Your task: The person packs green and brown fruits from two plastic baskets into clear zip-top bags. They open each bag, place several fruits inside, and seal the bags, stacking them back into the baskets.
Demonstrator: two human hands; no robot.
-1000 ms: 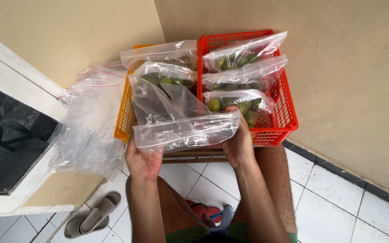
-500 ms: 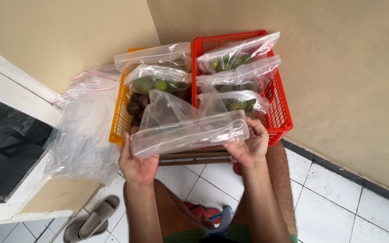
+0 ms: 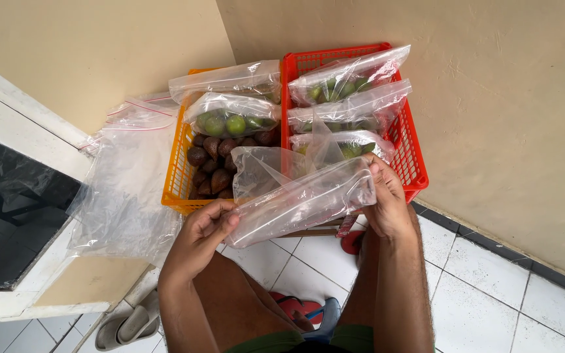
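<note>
Clear plastic is what both hands are working: the left hand (image 3: 205, 229) pinches the lower-left end of an empty zip bag (image 3: 299, 196) between thumb and fingers, and the right hand (image 3: 382, 199) pinches its upper-right end, so the bag hangs stretched and slanted just in front of the baskets. Compared with half a second ago, it has tilted, its right end now raised toward 2 o'clock, which suggests its mouth is being handled. Behind it, at 12 o'clock, the red basket (image 3: 413, 163) holds bagged green fruit, the orange basket (image 3: 176, 173) loose brown fruit (image 3: 212, 153).
</note>
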